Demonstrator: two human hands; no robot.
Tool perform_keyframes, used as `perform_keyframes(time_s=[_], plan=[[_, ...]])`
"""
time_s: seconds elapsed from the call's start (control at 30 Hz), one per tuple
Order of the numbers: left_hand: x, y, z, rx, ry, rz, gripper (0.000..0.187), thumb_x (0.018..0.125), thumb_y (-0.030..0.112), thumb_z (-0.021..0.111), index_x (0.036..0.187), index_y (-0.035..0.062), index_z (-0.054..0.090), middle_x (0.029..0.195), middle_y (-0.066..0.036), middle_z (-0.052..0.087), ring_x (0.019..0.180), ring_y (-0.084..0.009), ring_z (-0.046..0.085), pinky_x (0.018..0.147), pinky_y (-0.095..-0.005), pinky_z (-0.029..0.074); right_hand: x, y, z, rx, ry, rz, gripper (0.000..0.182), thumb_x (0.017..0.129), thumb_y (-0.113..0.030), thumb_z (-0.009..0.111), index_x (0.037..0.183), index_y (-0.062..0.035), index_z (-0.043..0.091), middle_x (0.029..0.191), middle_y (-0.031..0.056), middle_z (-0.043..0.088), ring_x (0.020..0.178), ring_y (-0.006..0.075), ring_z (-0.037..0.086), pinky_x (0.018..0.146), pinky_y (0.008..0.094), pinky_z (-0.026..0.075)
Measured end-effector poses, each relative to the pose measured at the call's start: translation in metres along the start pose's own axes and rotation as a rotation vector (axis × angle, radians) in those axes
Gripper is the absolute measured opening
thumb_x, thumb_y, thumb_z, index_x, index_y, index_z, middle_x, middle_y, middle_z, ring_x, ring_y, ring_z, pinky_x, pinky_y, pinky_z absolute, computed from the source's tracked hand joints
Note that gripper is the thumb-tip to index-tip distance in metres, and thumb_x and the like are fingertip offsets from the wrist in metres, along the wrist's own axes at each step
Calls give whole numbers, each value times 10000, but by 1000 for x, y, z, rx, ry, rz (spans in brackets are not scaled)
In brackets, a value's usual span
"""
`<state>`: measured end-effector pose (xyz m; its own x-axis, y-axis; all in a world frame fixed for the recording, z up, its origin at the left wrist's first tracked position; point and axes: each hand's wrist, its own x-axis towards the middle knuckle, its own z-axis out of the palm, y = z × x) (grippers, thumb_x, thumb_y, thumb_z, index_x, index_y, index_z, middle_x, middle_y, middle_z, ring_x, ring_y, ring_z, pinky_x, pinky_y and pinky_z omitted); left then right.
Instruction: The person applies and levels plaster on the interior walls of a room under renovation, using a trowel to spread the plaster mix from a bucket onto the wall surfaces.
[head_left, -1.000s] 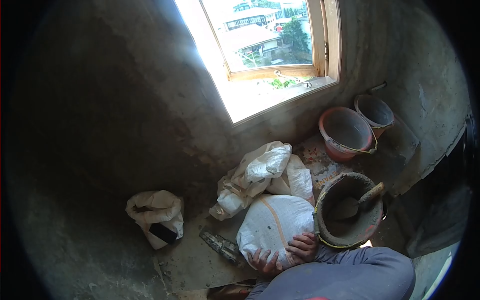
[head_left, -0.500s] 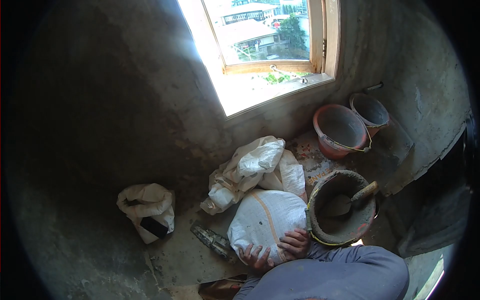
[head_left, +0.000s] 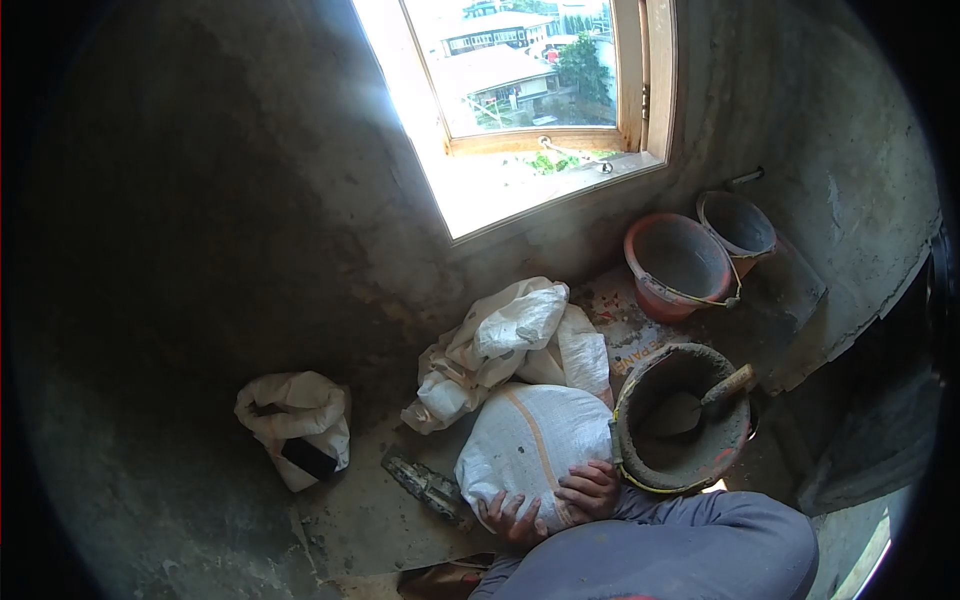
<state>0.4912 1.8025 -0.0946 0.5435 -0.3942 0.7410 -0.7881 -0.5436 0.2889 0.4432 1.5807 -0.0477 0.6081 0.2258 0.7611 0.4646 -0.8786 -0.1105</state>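
Observation:
A full white woven sack (head_left: 510,430) with an orange stripe lies on the floor in front of me. My left hand (head_left: 513,517) is on its near end, fingers spread and bent over the fabric. Beside it my right hand (head_left: 588,490) wraps round the same end, its fingers close together. Both palms are hidden. To the right of the sack stands a mortar-crusted bucket (head_left: 632,455), and in it rests a trowel (head_left: 728,384) with a wooden handle. Crumpled white sacks (head_left: 500,340) lie just behind the full one.
Two reddish buckets (head_left: 668,300) (head_left: 738,222) stand at the back right below the window (head_left: 540,138). On the left a rolled-down white bag (head_left: 300,395) has a black phone (head_left: 309,457) on it. A mortar-smeared piece (head_left: 425,482) lies left of the full sack.
The view has tilted very slightly, so the window and buckets sit a little differently. Both hands keep their place on the sack.

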Motion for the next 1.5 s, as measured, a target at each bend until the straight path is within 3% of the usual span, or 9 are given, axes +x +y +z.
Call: perform_keyframes(time_s=[0.43, 1.03, 1.5], plan=[[-4, -3, 6, 10, 50, 27, 348, 883, 410, 499, 978, 195, 756, 1024, -67, 625, 1149, -345, 523, 1093, -676, 235, -1, 0, 2, 32, 15, 13, 286, 828, -338, 594, 1016, -184, 746, 1045, -32, 696, 1058, 158, 628, 1017, 370, 374], [-3, -2, 4, -9, 39, 23, 361, 877, 412, 503, 1000, 189, 758, 1052, -72, 622, 1149, -349, 519, 1086, -687, 232, -4, -1, 5, 22, 55, 20, 305, 873, -373, 564, 1016, -180, 751, 1045, -23, 701, 1038, 161, 637, 998, 368, 388], [1, 0, 4, -8, 62, 19, 352, 891, 414, 494, 961, 188, 754, 1013, -66, 629, 1137, -340, 528, 1081, -686, 247, 0, 0, 2, 20, 39, 3, 292, 835, -350, 593, 1021, -180, 742, 1044, -31, 694, 1043, 162, 631, 982, 360, 395]])
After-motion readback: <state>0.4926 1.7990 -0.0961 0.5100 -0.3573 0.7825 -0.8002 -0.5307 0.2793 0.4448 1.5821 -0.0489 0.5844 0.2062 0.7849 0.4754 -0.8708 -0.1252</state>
